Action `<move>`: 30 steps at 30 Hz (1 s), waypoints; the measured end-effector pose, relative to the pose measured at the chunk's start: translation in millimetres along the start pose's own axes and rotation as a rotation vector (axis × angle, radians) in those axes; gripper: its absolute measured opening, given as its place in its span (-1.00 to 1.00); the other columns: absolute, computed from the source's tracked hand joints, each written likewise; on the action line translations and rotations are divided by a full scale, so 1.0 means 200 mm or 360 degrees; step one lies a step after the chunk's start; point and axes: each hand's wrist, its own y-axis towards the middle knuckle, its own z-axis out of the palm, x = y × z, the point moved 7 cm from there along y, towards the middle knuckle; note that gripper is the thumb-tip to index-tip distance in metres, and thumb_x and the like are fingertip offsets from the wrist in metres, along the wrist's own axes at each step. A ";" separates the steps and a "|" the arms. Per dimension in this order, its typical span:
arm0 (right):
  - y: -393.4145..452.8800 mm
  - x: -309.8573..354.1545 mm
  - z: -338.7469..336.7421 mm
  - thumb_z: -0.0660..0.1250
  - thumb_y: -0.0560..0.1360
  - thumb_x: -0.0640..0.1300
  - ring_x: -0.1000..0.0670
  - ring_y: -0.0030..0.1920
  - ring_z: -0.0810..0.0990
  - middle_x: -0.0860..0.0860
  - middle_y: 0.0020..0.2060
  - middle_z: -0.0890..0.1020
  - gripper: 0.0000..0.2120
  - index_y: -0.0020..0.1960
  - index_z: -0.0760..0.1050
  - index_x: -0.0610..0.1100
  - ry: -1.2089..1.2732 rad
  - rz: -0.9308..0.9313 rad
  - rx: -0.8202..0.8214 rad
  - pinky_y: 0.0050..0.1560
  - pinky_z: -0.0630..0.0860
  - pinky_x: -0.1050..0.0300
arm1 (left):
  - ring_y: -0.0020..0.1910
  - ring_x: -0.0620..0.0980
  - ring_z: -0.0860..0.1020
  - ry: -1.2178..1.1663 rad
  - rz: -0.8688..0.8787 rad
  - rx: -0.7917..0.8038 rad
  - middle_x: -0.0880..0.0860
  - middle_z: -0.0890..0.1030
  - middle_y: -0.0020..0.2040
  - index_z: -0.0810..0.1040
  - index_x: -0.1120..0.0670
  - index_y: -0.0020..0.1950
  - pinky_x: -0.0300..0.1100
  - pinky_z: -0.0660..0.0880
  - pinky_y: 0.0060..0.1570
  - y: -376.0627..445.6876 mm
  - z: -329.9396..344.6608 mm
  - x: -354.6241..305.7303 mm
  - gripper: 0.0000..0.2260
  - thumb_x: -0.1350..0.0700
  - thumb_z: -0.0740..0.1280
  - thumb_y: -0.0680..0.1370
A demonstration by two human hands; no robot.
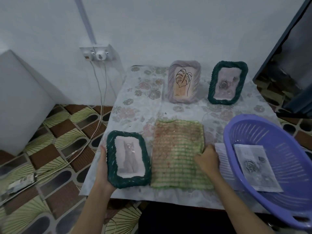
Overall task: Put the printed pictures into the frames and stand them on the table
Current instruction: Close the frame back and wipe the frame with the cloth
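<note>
My left hand [103,171] grips a dark green woven frame [110,159] with a grey cat picture in it, held tilted over the table's front left. My right hand [206,159] rests with curled fingers on the right edge of a green and tan woven mat [177,149], beside a white sheet [221,151]. At the back stand a lilac frame [171,81] with a leaf drawing and a dark green frame [211,83] with a rose picture. A printed rose picture [256,168] lies in the purple basket [236,132].
The table has a floral cloth [143,92]. Cables [101,98] hang from a wall socket [98,53] left of the table to the patterned floor. A white box [22,98] stands at the left, dark furniture [290,65] at the right.
</note>
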 end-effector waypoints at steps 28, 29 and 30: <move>-0.27 0.43 0.08 0.28 0.44 -0.11 -0.11 -0.04 0.52 -0.19 -0.09 0.55 -0.75 -0.01 0.50 -0.29 0.0739 -0.0541 0.0330 -0.03 0.46 0.00 | 0.25 0.19 0.50 -0.0055 0.0080 0.0168 0.14 0.57 0.25 0.54 0.05 0.29 0.16 0.40 0.25 -0.25 0.04 -0.15 -0.45 -0.28 0.23 0.46; -0.31 0.45 0.05 0.27 0.48 -0.19 -0.07 -0.10 0.54 -0.16 -0.09 0.57 -0.89 -0.02 0.48 -0.21 0.0963 -0.0491 0.0475 -0.11 0.48 0.08 | 0.26 0.18 0.51 -0.0049 0.0104 0.0160 0.13 0.56 0.27 0.53 0.04 0.31 0.14 0.42 0.24 -0.25 0.06 -0.14 -0.45 -0.28 0.23 0.46; -0.39 0.48 0.02 0.26 0.51 -0.22 -0.01 -0.14 0.55 -0.09 -0.10 0.58 -0.96 -0.03 0.45 -0.13 0.1030 -0.0508 0.0620 -0.18 0.49 0.20 | 0.23 0.16 0.53 -0.0050 0.0123 0.0166 0.12 0.56 0.27 0.53 0.03 0.30 0.13 0.46 0.21 -0.26 0.10 -0.13 -0.47 -0.27 0.22 0.49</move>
